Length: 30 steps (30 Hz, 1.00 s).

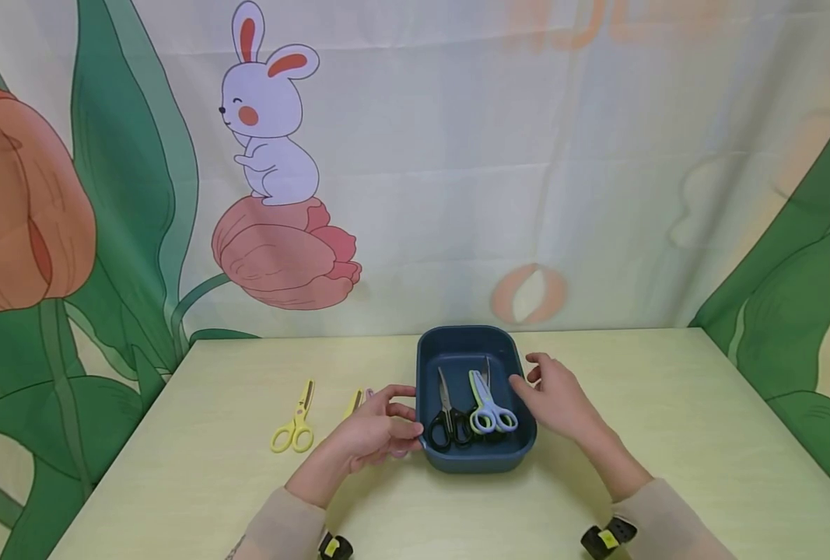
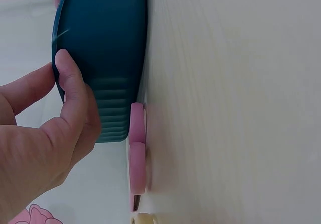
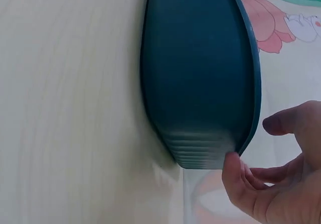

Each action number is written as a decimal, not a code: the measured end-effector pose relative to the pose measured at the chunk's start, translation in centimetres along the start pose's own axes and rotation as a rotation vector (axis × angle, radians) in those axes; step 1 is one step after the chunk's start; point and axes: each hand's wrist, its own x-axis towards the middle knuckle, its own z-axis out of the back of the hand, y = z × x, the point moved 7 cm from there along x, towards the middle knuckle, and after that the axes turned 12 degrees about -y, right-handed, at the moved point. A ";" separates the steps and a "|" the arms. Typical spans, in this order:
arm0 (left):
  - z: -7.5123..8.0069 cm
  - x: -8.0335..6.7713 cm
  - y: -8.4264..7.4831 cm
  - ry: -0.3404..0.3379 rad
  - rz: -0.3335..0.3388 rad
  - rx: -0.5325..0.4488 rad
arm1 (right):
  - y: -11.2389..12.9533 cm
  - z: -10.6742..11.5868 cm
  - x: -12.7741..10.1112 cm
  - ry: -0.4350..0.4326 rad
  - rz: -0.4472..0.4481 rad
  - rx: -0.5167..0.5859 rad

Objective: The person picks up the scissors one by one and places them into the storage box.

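Observation:
A dark blue plastic bin (image 1: 476, 460) stands on the table, several scissors inside it. Black-handled scissors (image 1: 450, 426) lie on its left; light-blue-handled scissors (image 1: 492, 408) rest on green-handled ones at the right, with dark handles partly hidden below. My left hand (image 1: 383, 428) pinches the bin's left rim, one digit inside and others against the outer wall. At the right side, my right hand (image 1: 558, 397) has its fingers loosely bent, fingertips right at the outer wall and thumb by the rim. Pink-handled scissors (image 2: 137, 153) lie on the table beside the bin, mostly behind my left hand in the head view.
Yellow scissors (image 1: 295, 420) lie left of my left hand. A second yellow pair (image 1: 355, 401) is partly covered by that hand. Behind the table's back edge hangs a curtain (image 1: 443, 171) printed with a rabbit and tulips.

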 end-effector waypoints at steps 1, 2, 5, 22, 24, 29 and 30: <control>0.0 0.0 0.0 0.000 0.000 0.001 | -0.3 0.0 -0.1 0.016 -0.026 0.030; 0.0 0.0 0.0 0.001 0.000 0.002 | -0.5 -0.1 -0.1 0.032 -0.059 0.063; 0.0 0.0 -0.1 0.000 -0.002 0.003 | -1.4 -0.3 -0.4 0.086 -0.168 0.188; -0.1 0.0 -0.1 -0.001 -0.013 0.006 | -3.2 -1.4 -0.8 0.236 -0.308 0.463; 0.0 0.1 0.0 -0.001 -0.015 0.006 | -3.3 -1.4 -0.8 0.242 -0.316 0.484; 0.2 0.0 0.1 -0.018 -0.016 0.041 | -3.3 -1.5 -0.9 0.244 -0.337 0.520; 0.3 0.0 0.1 -0.021 -0.017 0.054 | -3.3 -1.5 -0.9 0.242 -0.338 0.522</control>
